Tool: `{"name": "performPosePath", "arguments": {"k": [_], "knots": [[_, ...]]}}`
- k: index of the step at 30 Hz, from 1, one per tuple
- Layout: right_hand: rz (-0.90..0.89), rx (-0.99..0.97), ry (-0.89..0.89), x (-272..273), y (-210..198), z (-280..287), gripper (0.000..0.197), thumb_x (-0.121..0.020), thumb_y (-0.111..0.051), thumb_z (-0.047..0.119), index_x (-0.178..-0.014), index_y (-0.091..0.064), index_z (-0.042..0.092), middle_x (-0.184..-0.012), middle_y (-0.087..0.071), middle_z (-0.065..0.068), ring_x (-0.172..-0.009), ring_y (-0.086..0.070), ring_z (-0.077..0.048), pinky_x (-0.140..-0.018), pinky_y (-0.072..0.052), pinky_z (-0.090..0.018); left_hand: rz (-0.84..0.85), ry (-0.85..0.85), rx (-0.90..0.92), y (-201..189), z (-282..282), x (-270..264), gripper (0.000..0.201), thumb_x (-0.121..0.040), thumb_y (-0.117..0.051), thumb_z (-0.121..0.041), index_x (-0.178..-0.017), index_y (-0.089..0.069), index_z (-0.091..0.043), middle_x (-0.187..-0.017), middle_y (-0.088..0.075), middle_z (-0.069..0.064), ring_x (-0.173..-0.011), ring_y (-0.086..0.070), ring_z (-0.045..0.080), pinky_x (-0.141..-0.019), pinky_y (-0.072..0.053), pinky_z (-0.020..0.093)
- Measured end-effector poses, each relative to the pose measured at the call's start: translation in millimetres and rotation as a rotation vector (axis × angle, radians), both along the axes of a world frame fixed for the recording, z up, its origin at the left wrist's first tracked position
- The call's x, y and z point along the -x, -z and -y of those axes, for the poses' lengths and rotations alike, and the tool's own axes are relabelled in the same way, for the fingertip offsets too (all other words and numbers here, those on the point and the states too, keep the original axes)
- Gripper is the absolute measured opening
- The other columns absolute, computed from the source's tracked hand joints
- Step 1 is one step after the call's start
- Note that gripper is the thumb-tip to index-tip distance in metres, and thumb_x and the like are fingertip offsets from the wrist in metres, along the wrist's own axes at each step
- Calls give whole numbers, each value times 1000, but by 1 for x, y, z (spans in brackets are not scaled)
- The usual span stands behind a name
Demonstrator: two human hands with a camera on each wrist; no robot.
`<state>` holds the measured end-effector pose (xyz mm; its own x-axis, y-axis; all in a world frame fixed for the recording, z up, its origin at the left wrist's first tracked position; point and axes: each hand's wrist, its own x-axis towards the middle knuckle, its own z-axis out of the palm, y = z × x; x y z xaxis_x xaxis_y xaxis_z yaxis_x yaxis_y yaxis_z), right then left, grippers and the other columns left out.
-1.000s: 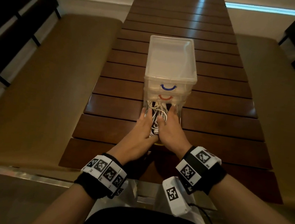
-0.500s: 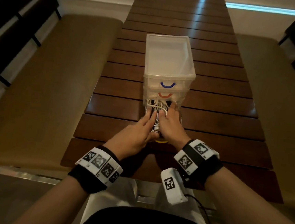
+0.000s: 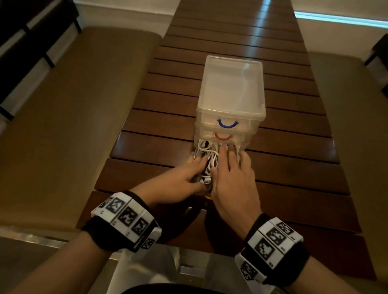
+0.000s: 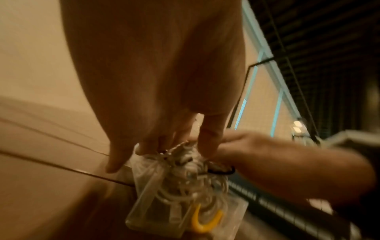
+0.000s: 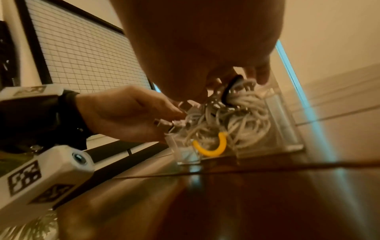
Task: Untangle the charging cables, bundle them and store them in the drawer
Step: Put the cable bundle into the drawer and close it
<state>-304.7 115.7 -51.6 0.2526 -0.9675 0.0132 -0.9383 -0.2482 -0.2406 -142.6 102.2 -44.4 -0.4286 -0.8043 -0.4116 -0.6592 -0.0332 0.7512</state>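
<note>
On the dark slatted wooden table, the pulled-out clear plastic drawer with a yellow handle holds the bundle of white charging cables. The left hand and right hand press flat, straight fingers on it. Behind stands the translucent drawer unit, its blue-handled drawer and red-handled drawer closed.

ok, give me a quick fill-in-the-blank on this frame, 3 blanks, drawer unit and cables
The open drawer holding the white cables has a ____ handle.
The closed top drawer has a ____ handle.
The right hand and left hand both press on the cables, which sit ____ the open drawer.

Missing words: yellow; blue; inside
</note>
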Motion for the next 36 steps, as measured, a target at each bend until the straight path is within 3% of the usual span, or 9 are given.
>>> {"name": "performPosePath", "arguments": {"k": [4, 7, 9, 11, 14, 17, 20, 30, 36], "knots": [[-7, -85, -184, 10, 8, -5, 62, -106, -11, 45, -157, -4, 11, -165, -1, -11, -152, 1, -29, -124, -10, -48, -359, -221, -122, -3, 1, -13, 71, -83, -52, -8, -150, -36, -26, -157, -33, -4, -144, -31, 8, -120, -25, 41], [34, -206, -163, 14, 4, -6, 77, -98, -14, 65, -157, 6, 19, -163, 17, 1, -150, 18, -22, -121, 8, -38, -349, -318, -44, -12, 4, -20, 48, -92, -49, -7, -130, -60, -34, -133, -62, 0, -125, -57, 19, -108, -43, 49], [10, -176, -158, 13, 7, -6, 78, -98, -15, 66, -157, 4, 18, -164, 15, 0, -150, 18, -22, -123, 5, -41, -263, -368, 193, -28, 5, -20, 34, -96, -51, -8, -112, -68, -32, -115, -70, -7, -107, -64, 4, -96, -52, 36], [11, -143, -145, 9, 14, -9, 74, -100, -15, 62, -158, 1, 18, -166, 8, -2, -151, 14, -23, -124, 0, -43, -173, -370, 584, -56, 10, -15, 22, -95, -58, -13, -108, -66, -28, -108, -68, -10, -100, -62, -1, -88, -52, 22], [32, -104, -147, 7, 18, -11, 68, -102, -15, 56, -157, 0, 19, -166, 5, -2, -151, 15, -23, -122, 5, -41, -77, -173, 966, -98, 33, -5, 42, -87, -67, -36, -125, -59, -24, -127, -58, -2, -119, -51, 11, -101, -42, 25], [51, -107, -164, 9, 16, -11, 63, -104, -17, 51, -156, 3, 23, -165, 12, -1, -149, 21, -23, -123, 5, -43, 282, 63, 714, -103, 68, 13, 94, -73, -69, -63, -152, -24, -37, -163, -13, 0, -150, -8, 24, -119, -20, 53], [68, -98, -207, 9, 16, -10, 58, -104, -19, 47, -155, 8, 40, -165, 15, -5, -149, 21, -32, -122, 5, -50, 509, 168, 564, -80, 85, 26, 104, -76, -66, -64, -153, 2, -43, -164, 14, 1, -149, 17, 25, -117, -15, 64], [93, -62, -162, -1, 18, -10, 60, -83, -31, 79, -135, -48, 53, -165, -4, -10, -150, 9, -38, -118, 9, -51, 514, 107, 818, -56, 92, 27, 97, -81, -76, -31, -155, -13, -29, -163, -12, 9, -150, -5, 32, -119, -24, 46], [110, 61, -144, -3, 27, -11, 44, -90, -43, 66, -126, -60, 47, -159, -28, -17, -148, -16, -44, -117, -20, -61, 493, 85, 832, -55, 93, 23, 91, -85, -74, -21, -154, -16, -33, -163, -14, 6, -151, -7, 30, -116, -31, 48]]}}
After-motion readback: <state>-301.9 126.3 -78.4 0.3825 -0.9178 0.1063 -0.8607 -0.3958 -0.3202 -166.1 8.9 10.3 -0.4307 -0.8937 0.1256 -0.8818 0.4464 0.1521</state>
